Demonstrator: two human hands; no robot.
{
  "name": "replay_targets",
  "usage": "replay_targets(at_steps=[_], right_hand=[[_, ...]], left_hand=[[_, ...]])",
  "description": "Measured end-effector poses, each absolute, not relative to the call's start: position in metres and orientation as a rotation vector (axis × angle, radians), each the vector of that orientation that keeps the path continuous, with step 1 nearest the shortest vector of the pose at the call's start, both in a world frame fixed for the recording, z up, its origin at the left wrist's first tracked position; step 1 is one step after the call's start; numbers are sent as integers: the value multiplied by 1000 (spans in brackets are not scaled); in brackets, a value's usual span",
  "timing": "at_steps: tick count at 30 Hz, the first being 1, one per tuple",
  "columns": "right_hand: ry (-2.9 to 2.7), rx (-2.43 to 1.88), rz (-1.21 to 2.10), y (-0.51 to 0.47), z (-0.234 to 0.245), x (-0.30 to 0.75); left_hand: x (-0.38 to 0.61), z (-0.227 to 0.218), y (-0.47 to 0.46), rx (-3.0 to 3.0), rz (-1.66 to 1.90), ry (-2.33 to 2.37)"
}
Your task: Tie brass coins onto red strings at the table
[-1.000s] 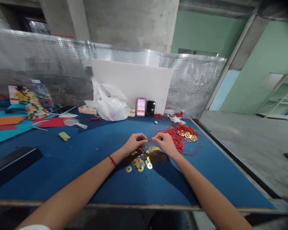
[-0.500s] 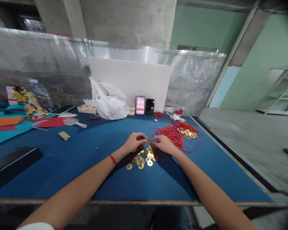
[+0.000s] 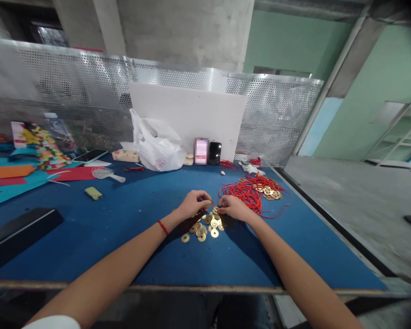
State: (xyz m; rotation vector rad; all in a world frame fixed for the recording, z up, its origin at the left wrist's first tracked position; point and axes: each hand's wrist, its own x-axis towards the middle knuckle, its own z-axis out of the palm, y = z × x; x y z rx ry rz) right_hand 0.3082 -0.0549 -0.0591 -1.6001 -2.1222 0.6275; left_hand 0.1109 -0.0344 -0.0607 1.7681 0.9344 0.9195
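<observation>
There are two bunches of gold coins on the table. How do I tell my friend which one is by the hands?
Find the blue table and look at its middle, where the left hand and the right hand come together. The loose gold coins lie right under them, toward the near edge. The coins farther right sit in a tangle of red cord; these lie scattered.

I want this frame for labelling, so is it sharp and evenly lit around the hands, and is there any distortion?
Head view: the left hand and right hand are fairly sharp, though what their fingertips pinch is too small to tell; both throw dark shadows on the blue table by the coins; the wide lens bows the perforated screen and darkens the upper right corner.
</observation>
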Motion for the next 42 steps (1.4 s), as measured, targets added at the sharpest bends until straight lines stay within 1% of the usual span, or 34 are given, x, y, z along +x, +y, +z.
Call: replay_targets(at_steps=[10,16,23,33,42], right_hand=[[-2129,-1498,697,-55,-57,311],[-2050,-1451,608,-57,-51,309],[-1939,-1169,820,-57,-47,303],[-1984,-1260,666,-64,-43,299],[-1984,-1230,737,-64,-45,298]], left_hand=[[112,-58,-37,1748,933,932],[112,-58,-37,1751,933,930],[112,-59,-38,1712,919,906],[116,-50,-46,1445,884,855],[114,-51,-48,1486,842,862]])
